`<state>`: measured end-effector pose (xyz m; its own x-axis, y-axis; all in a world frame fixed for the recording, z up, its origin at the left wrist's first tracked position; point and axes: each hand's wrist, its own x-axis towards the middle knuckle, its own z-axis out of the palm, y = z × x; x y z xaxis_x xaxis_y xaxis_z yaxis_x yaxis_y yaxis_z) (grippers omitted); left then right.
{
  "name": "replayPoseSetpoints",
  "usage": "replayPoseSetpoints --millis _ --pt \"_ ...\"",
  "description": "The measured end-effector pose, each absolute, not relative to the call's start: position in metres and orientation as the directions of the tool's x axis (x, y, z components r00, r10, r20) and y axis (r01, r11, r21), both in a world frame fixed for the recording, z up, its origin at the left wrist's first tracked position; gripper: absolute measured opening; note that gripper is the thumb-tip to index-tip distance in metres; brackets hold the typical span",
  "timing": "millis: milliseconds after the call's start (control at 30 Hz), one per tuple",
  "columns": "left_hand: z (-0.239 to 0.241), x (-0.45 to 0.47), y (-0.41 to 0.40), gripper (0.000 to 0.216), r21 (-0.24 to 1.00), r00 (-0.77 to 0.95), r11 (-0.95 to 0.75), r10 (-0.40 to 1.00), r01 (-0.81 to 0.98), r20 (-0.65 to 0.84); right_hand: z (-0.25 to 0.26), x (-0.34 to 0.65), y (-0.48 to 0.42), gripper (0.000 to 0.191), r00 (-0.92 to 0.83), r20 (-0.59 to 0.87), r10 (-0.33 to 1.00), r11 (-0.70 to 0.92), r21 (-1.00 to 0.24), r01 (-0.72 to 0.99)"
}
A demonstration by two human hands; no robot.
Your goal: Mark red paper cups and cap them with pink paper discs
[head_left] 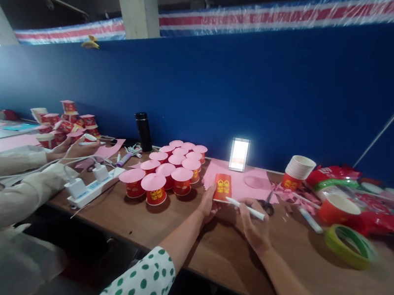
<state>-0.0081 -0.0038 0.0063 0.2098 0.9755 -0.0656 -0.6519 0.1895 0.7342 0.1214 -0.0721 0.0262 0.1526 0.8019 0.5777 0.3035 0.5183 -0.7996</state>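
Observation:
My left hand [208,203] is wrapped round a red paper cup [223,186] with gold lettering, tipped on its side above the table. In my right hand [254,226] is a white glue stick or pen [247,209], too small to tell which, its tip at the cup's rim. Behind the cup lies a stack of pink paper [212,170] with a pink paper disc [254,182] on it. Dark-handled scissors [268,203] rest just beyond my right hand. To the left stand several upturned red cups [155,194] topped with pink discs [153,182].
A power strip [95,189] and a black bottle [143,131] stand to the left, near a co-worker's hands [79,149]. At right are stacked paper cups [297,173], yellow-green tape [348,246], a white marker-like tube [310,220] and red plastic packages [334,177]. A blue partition [198,93] rises behind.

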Motion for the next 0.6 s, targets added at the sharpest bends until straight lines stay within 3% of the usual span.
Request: replayPoseSetpoints --millis 167,333,600 --pt "0.006 -0.008 -0.005 0.044 0.729 0.210 0.183 0.976 -0.659 -0.054 0.018 0.124 -0.069 0.023 0.197 0.569 0.798 0.520 -0.816 0.253" --pt "0.008 -0.008 -0.003 0.035 0.698 0.191 0.229 0.972 -0.679 -0.134 0.014 0.130 -0.061 0.030 0.256 0.684 0.683 0.572 -0.719 0.395" --pt "0.014 0.006 0.026 0.040 0.736 0.155 0.131 0.987 -0.665 -0.036 0.018 0.132 -0.032 0.037 0.260 0.611 0.747 0.449 -0.754 0.480"
